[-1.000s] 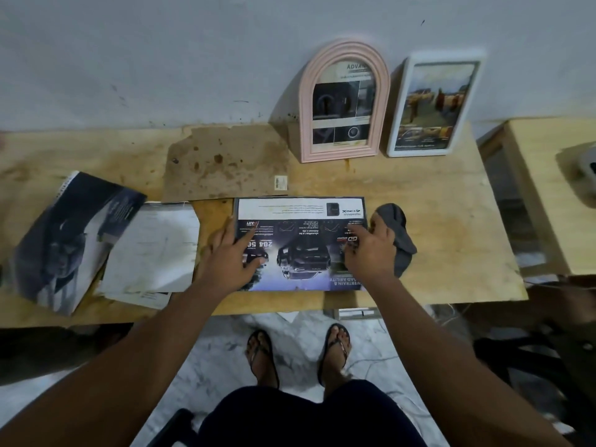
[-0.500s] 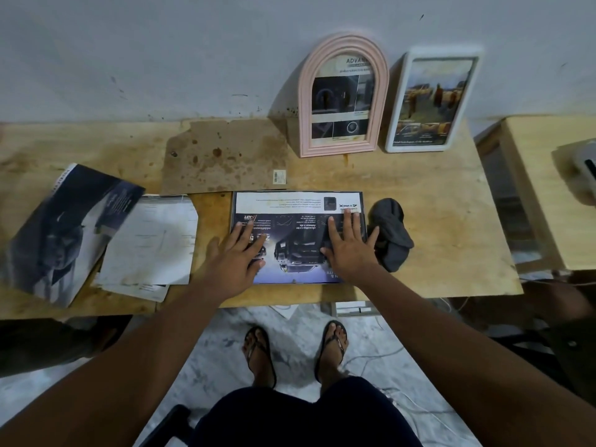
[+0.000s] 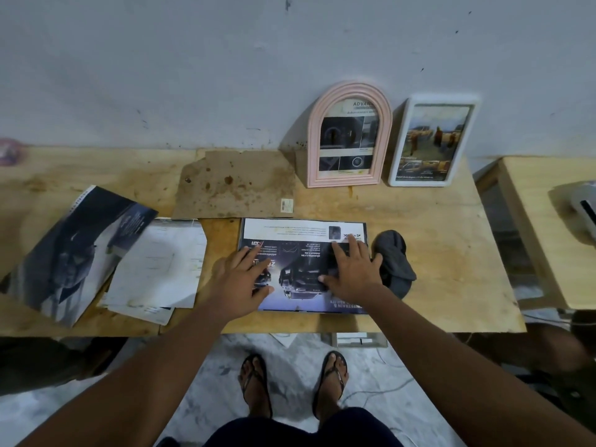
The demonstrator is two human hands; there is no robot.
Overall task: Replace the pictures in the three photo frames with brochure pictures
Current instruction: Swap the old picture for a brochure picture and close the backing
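Observation:
A dark brochure page (image 3: 290, 230) with vehicle pictures lies flat near the table's front edge. My left hand (image 3: 240, 279) rests on its left part, fingers spread. On its right part my right hand (image 3: 353, 269) presses flat, fingers apart. Neither hand grips anything. Against the wall stand a pink arched photo frame (image 3: 350, 137) and a white rectangular photo frame (image 3: 432, 141), each with a brochure picture inside. I see no third frame as such; the page may be covering something.
A dark grey cloth (image 3: 395, 262) lies just right of the page. To the left lie white papers (image 3: 161, 266) and an open dark brochure (image 3: 74, 250). A brown cardboard sheet (image 3: 235, 185) lies behind. A second table (image 3: 548, 227) stands at right.
My right hand left the cloth and moved left onto the page, flattening with fingers spread. My left hand stays on the page's left part.

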